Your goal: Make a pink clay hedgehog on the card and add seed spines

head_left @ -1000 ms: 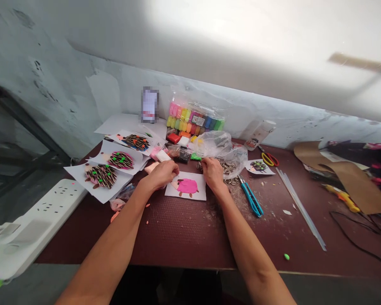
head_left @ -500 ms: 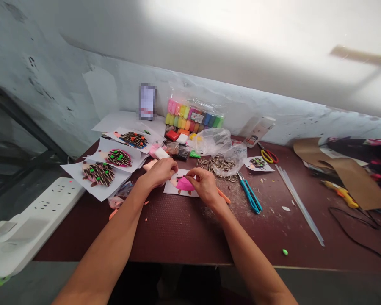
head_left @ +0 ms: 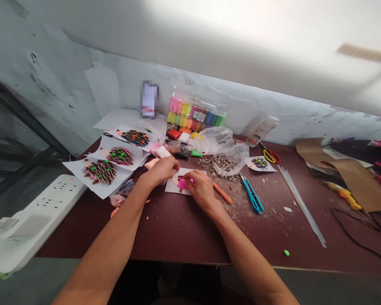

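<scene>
A small white card [head_left: 170,186] lies on the dark red table, with a flat pink clay shape [head_left: 183,184] on it. My right hand [head_left: 200,186] is over the right part of the card, its thumb and fingers pinched at the pink clay; whatever sits between the fingertips is too small to name. At the card's upper left my left hand [head_left: 166,169] is closed, fingertips together, and what it may hold is hidden. An orange clay tool [head_left: 222,193] rests just right of my right hand. Sunflower seeds [head_left: 220,164] are heaped behind it.
Finished seed hedgehog cards [head_left: 100,171] lie at left beside a white power strip [head_left: 52,207]. Clay packs [head_left: 193,116] and a phone [head_left: 149,100] stand behind. To the right are a teal cutter [head_left: 252,195], scissors [head_left: 271,156], glue sticks [head_left: 301,205] and a glue gun [head_left: 344,195].
My right hand has shifted slightly left over the pink clay, leaving more of the orange tool showing. The left hand stays closed near the card's upper edge. The whole view has moved a little.
</scene>
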